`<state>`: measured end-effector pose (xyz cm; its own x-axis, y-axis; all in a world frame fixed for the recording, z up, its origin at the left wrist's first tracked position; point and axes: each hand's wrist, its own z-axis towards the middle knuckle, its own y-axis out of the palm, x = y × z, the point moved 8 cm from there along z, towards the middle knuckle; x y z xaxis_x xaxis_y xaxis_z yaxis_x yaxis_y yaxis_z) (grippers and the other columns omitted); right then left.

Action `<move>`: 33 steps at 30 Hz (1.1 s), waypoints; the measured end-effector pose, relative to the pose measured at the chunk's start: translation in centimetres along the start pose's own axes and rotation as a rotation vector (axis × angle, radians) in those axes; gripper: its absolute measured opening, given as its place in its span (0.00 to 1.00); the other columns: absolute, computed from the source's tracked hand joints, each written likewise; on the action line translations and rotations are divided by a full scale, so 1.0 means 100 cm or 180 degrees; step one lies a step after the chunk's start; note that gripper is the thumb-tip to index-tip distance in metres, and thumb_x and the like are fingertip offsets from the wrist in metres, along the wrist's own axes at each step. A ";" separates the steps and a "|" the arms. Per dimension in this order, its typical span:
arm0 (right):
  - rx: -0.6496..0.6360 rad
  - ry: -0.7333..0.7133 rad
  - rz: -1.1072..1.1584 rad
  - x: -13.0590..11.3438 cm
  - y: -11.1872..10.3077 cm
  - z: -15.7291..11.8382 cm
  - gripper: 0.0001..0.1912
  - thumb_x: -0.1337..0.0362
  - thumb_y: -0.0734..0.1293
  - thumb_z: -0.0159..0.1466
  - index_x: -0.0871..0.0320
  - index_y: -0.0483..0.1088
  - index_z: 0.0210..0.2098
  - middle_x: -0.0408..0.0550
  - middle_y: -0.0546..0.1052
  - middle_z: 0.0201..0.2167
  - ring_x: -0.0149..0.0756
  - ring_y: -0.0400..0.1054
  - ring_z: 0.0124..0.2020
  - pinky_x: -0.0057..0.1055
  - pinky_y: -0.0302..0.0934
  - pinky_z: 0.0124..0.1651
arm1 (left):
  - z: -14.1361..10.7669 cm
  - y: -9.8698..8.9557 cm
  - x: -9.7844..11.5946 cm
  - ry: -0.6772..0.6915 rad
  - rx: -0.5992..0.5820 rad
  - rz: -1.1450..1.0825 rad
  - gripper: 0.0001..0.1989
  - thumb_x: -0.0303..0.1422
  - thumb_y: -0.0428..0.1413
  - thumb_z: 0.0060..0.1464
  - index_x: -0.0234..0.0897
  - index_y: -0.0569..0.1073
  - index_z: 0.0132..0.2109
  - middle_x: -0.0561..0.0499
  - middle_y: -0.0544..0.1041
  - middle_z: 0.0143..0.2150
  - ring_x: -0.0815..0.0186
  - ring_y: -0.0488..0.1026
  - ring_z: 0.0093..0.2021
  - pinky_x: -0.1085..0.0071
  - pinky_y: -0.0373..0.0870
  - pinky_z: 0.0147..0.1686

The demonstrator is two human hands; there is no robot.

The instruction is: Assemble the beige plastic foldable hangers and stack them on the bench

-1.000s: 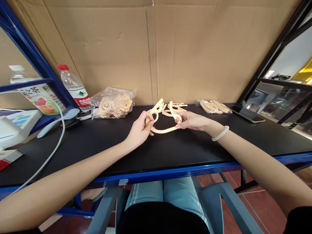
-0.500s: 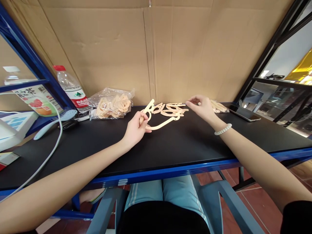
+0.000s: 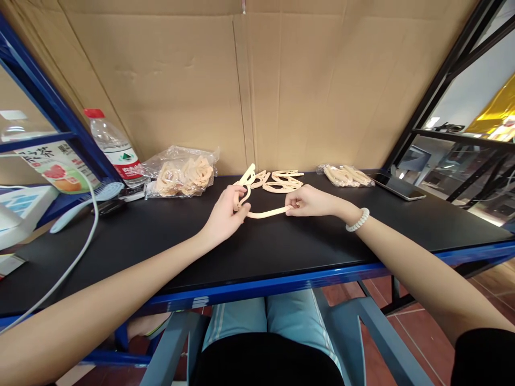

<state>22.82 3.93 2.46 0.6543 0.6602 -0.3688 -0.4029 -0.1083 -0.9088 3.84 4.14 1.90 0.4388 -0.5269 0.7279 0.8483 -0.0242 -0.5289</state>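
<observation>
My left hand [image 3: 226, 212] is closed on a pale wooden-looking curved piece with looped ends, whose upper part sticks up past the fingers. A long thin curved strip [image 3: 265, 214] of the same colour runs from there to my right hand [image 3: 308, 201], which pinches its far end. The fingers hide where the parts meet, so I cannot tell how they join. Just behind lie several flat cut-out pieces [image 3: 282, 182] with open oval shapes, resting on the black tabletop [image 3: 257, 257].
At the back left stands a clear bag of cut-out pieces [image 3: 185, 174], beside a red-capped bottle [image 3: 116, 147]. A blue brush [image 3: 86, 203] and a white cable [image 3: 86, 244] lie further left. To the right are another bag of sticks [image 3: 348, 176] and a phone [image 3: 398, 186].
My right hand has come down and left from above the back pieces, and now grips the free end of the curved strip. My left hand keeps its hold nearly in place.
</observation>
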 end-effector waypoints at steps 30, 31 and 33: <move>0.0807 -0.0606 -0.1633 -0.068 0.019 -0.004 0.14 0.59 0.59 0.67 0.59 0.67 0.28 0.45 0.74 0.24 0.30 0.61 0.23 0.30 0.38 0.25 | -0.032 0.045 0.052 0.1534 -0.0664 0.2527 0.09 0.34 0.42 0.67 0.36 0.63 0.40 0.47 0.72 0.36 0.59 0.74 0.35 0.67 0.70 0.31; 0.0772 -0.0676 -0.1694 -0.069 0.019 -0.004 0.15 0.59 0.58 0.68 0.59 0.68 0.29 0.46 0.74 0.24 0.31 0.62 0.23 0.30 0.38 0.26 | -0.032 0.046 0.051 0.1502 -0.0713 0.2546 0.09 0.34 0.42 0.67 0.36 0.63 0.40 0.47 0.72 0.36 0.58 0.74 0.35 0.66 0.70 0.32; 0.0630 -0.0871 -0.1836 -0.071 0.022 -0.004 0.16 0.57 0.58 0.68 0.59 0.69 0.30 0.46 0.74 0.25 0.31 0.62 0.24 0.31 0.38 0.26 | -0.032 0.047 0.048 0.1433 -0.0841 0.2648 0.08 0.33 0.42 0.67 0.36 0.63 0.40 0.47 0.73 0.35 0.58 0.74 0.35 0.66 0.69 0.32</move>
<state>17.52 -1.32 3.02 0.6246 0.7391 0.2522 -0.1639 0.4398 -0.8830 9.00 -1.16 1.50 0.6660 -0.7352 -0.1267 0.2019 0.3411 -0.9181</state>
